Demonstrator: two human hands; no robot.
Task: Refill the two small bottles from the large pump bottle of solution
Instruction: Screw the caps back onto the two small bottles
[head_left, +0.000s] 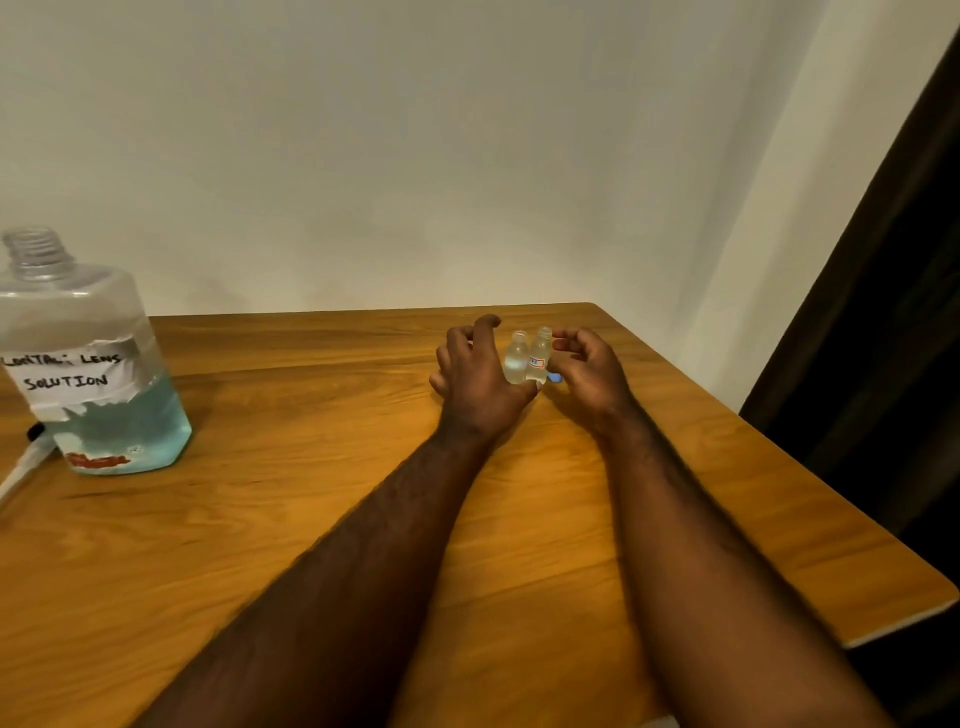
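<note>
Across the near table (260, 571), bare wood separates the forearms from the big bottle (98, 374), uncapped at left. Left hand (478, 374): released, fingers loosely curled, thumb against the small bottles (517, 361), which stand upright and touching near the far right corner. Right hand (592, 369): curled beside them; grasp cannot be determined.

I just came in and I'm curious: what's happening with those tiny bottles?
A person is working on refilling bottles at a wooden table. The plain small bottle and the labelled small bottle stand side by side, caps off. The left hand and right hand curl close on either side of them; whether either grips one is unclear. The large lens solution bottle stands far left, neck open, partly full of blue liquid.
</note>
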